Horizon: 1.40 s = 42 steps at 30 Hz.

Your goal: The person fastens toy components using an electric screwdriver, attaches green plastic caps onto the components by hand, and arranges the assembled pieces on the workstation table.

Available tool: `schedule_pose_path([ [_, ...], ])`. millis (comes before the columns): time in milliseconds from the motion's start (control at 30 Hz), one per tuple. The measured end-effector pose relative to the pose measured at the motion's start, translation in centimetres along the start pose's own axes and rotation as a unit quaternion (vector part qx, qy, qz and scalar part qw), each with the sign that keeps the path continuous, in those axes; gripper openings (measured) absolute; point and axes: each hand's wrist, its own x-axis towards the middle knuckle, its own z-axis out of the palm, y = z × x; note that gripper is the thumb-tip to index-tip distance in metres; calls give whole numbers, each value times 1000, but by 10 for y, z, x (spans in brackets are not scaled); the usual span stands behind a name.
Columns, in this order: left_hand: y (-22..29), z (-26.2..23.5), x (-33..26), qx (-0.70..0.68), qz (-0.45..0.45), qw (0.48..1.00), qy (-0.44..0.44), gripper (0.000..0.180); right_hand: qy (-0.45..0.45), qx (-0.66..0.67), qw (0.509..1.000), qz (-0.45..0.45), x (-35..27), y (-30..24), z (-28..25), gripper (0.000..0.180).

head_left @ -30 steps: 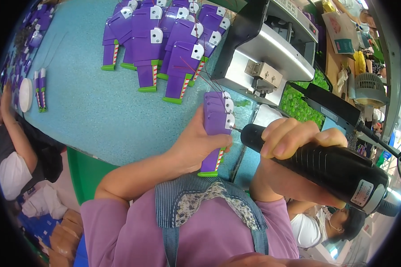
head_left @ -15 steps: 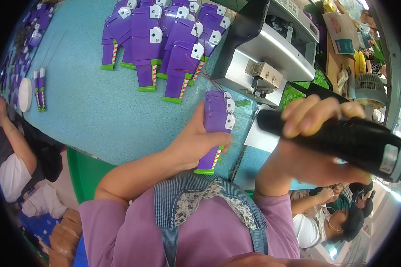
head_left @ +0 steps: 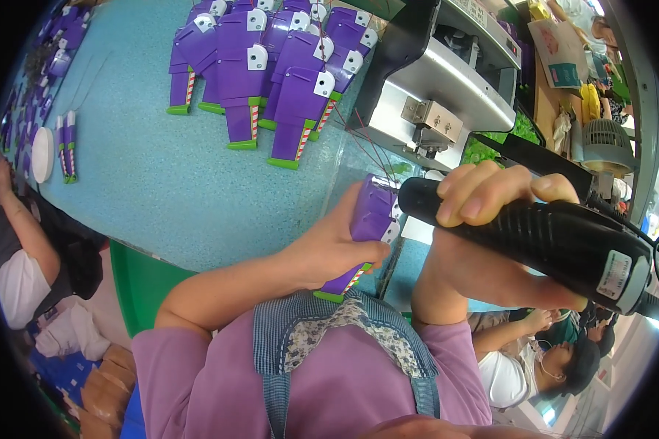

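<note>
My left hand [head_left: 335,247] is closed round a purple toy leg [head_left: 374,211] with white joint pieces, a red-and-white striped edge and a green foot. Thin red wires rise from its top end. In my right hand [head_left: 483,201] is a black corded electric screwdriver [head_left: 538,238], gripped round its barrel. The screwdriver's nose points left, at the leg's upper white joint; whether the two touch, I cannot tell. Beyond my left hand lies a pile of similar purple toy legs [head_left: 240,80] on the blue table [head_left: 198,190].
A black-and-silver machine [head_left: 417,88] stands at the table's back right, near bright green parts [head_left: 527,130]. On the left are a white oval dish [head_left: 42,156] and two slim purple pieces [head_left: 66,146]. Other people sit at both sides. A grey fan [head_left: 608,146] stands far right.
The screwdriver has come left and its nose now meets the top of the leg in view. My left hand has tilted the leg and shifted it slightly right and nearer me.
</note>
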Motion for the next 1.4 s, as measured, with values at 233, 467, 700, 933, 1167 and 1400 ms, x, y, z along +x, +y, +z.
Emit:
schedule_pose_path([
  [233,5,1,-2,-11,-36,999,-24,75,17,2,1000,20,-8,12,1,91],
  [467,5,0,0,3,-28,999,-17,77,5,7,1000,-1,-9,16,-3,91],
  [700,0,1,3,-40,-9,999,5,66,16,-18,997,-73,31,2,-25,93],
  [933,0,3,7,-59,-18,998,14,67,-4,0,1000,-14,11,-4,-13,91],
  [1167,4,3,7,-43,-27,999,9,65,23,2,1000,8,-10,2,3,90],
  [1400,1,0,8,-46,-25,999,2,66,-11,27,999,16,-11,13,-2,91],
])
